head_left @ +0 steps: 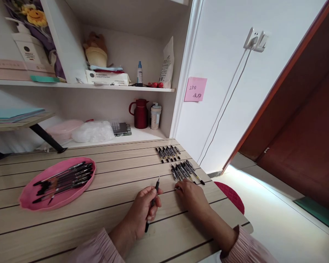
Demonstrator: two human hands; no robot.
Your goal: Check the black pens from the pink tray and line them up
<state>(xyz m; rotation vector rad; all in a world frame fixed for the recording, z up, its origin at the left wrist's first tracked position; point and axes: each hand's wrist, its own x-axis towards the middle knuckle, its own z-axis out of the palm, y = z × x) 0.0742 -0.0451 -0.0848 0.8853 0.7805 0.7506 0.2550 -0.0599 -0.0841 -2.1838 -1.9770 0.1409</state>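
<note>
From where I stand, looking along with the head camera, the left hand has its fingers closed around a slim black pen, pointed tip up, above the pale wood-plank worktop. The right hand rests beside the nearer row of black-and-clear pens, fingers curled down; I cannot tell whether they grip anything. A farther row of capped-looking pens lies beyond. More dark pens fill a pink scalloped oval tray at left. On the wall, a square pink paper note reads "250", with handwritten characters beneath I can't make out. The shelf's white rectangular packet and white pump bottle carry print too small to read.
</note>
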